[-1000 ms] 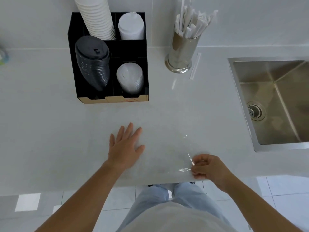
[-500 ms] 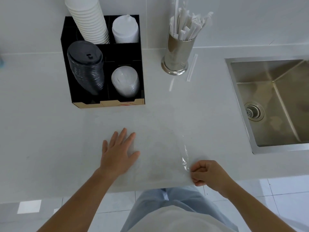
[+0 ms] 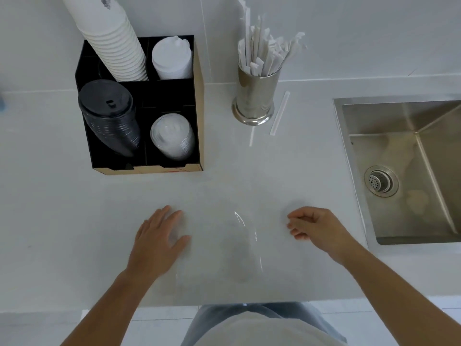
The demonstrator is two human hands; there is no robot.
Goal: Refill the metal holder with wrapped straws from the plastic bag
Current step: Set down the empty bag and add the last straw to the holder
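Note:
The metal holder [image 3: 254, 96] stands at the back of the counter with several wrapped straws [image 3: 262, 53] sticking up out of it. A clear plastic bag [image 3: 239, 245] lies nearly flat on the counter in front of me, with a shiny raised crease down its middle; I see no straws in it. My left hand [image 3: 159, 240] rests flat on the bag's left part, fingers apart. My right hand [image 3: 314, 227] hovers to the right of the crease with fingers curled and thumb near the fingertips. The film is too clear to show whether it pinches the bag.
One wrapped straw [image 3: 280, 113] lies on the counter right of the holder, and a thinner strip [image 3: 252, 139] lies in front of it. A black organiser [image 3: 199, 116] with cups and lids stands at the back left. A steel sink [image 3: 409, 171] is at the right.
My right hand has moved away from the counter's front edge, up and to the right of the bag's crease. My left hand stays flat on the bag. The camera has tilted closer.

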